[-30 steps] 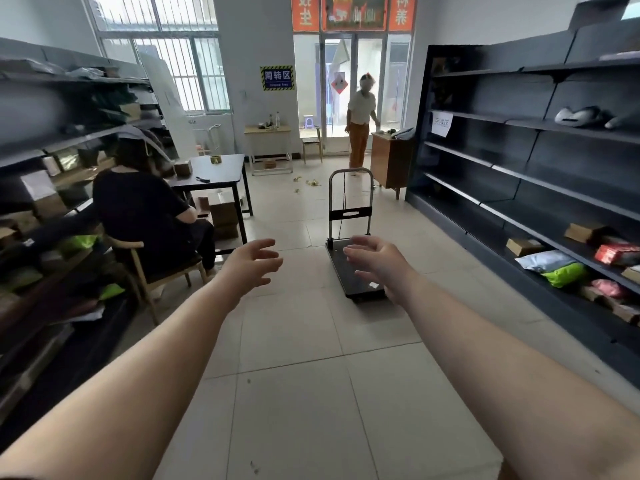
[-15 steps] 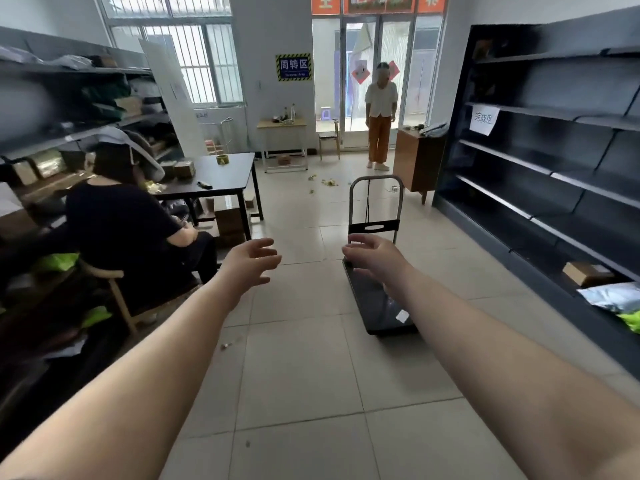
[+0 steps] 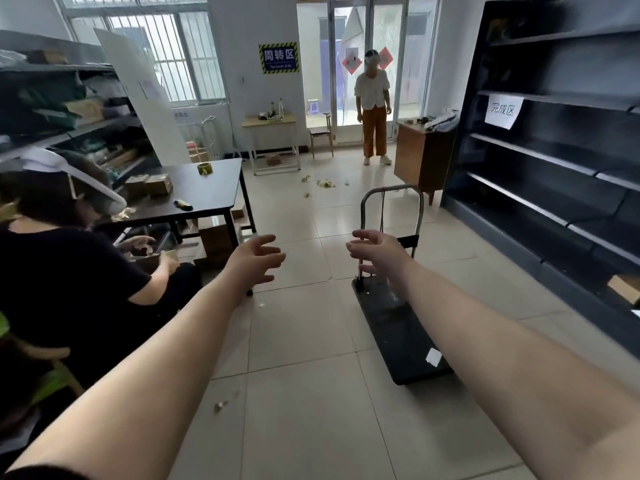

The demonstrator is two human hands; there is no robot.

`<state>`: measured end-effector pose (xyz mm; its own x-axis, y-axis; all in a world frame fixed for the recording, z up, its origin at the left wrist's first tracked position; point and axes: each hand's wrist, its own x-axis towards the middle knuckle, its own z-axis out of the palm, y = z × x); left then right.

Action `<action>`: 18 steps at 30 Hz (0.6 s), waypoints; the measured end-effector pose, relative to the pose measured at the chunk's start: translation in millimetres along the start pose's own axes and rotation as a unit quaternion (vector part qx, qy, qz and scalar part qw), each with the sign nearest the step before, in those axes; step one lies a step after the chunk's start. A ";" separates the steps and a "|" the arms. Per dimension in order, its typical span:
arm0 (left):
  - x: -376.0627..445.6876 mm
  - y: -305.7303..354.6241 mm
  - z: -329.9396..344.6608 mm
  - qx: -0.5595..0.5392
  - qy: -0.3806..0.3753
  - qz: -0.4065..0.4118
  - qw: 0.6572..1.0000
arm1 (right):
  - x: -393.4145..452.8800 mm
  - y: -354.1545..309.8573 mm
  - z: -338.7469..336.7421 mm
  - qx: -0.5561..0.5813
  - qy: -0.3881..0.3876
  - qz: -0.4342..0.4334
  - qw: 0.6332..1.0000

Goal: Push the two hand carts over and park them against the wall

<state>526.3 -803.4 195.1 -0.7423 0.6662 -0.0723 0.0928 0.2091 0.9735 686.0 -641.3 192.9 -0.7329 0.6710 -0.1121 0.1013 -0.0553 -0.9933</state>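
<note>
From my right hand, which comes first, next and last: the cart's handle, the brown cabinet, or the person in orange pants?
Going by the head view:
1. Cart handle, the metal loop just beyond the right hand, rising from the black cart.
2. Brown cabinet, farther back on the right, beside the dark shelves.
3. Person in orange pants, farthest, standing at the glass door.

Both hands, left hand [image 3: 254,261] and right hand [image 3: 379,252], reach empty (fingers spread) toward 1 hand cart [image 3: 398,320] ahead.
</note>
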 end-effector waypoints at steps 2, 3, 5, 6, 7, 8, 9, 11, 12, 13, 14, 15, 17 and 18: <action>46.3 0.6 0.2 -0.004 -0.004 -0.005 1.000 | 45.9 -0.5 0.5 0.000 0.002 0.001 1.000; 70.3 1.1 1.3 -0.008 -0.005 -0.007 1.000 | 69.8 -0.9 -0.5 -0.001 0.001 0.002 1.000; 117.7 2.1 3.8 -0.014 -0.005 -0.009 1.000 | 117.6 -3.0 -3.0 -0.001 -0.004 0.003 1.000; 142.5 2.7 5.9 -0.014 -0.003 -0.008 1.000 | 143.2 -4.3 -5.2 0.000 -0.007 0.003 1.000; 167.3 4.1 8.5 -0.014 -0.002 -0.007 1.000 | 168.8 -6.7 -7.6 0.002 -0.009 0.002 1.000; 191.2 6.4 11.1 -0.017 -0.001 -0.006 1.000 | 193.9 -9.9 -10.3 0.004 -0.010 0.002 1.000; 215.1 9.8 14.1 -0.020 0.000 -0.006 1.000 | 219.0 -14.1 -13.4 0.006 -0.010 0.002 1.000; 262.7 18.6 20.1 -0.021 -0.001 -0.006 1.000 | 268.7 -23.4 -20.9 0.010 -0.013 0.004 1.000; 286.0 22.5 22.0 -0.024 -0.001 -0.006 1.000 | 293.0 -27.7 -24.3 0.011 -0.013 0.004 1.000; 309.0 25.8 23.8 -0.026 0.000 -0.006 1.000 | 316.6 -31.7 -27.5 0.012 -0.013 0.005 1.000; 331.7 28.0 25.3 -0.026 0.001 -0.006 1.000 | 339.6 -35.1 -30.5 0.014 -0.012 0.005 1.000; 354.2 29.5 26.5 -0.023 0.002 -0.008 1.000 | 362.3 -37.6 -32.9 0.016 -0.011 0.007 1.000; 395.9 31.6 28.8 -0.019 0.002 -0.012 1.000 | 404.1 -40.5 -36.2 0.015 -0.009 0.012 1.000; 415.8 32.6 29.9 -0.018 0.000 -0.013 1.000 | 424.0 -41.2 -37.3 0.014 -0.010 0.013 1.000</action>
<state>240.5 -498.2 190.2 -0.7446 0.6603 -0.0979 0.0489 0.2002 0.9785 396.1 -326.9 187.3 -0.7430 0.6549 -0.1383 0.1020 -0.0934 -0.9904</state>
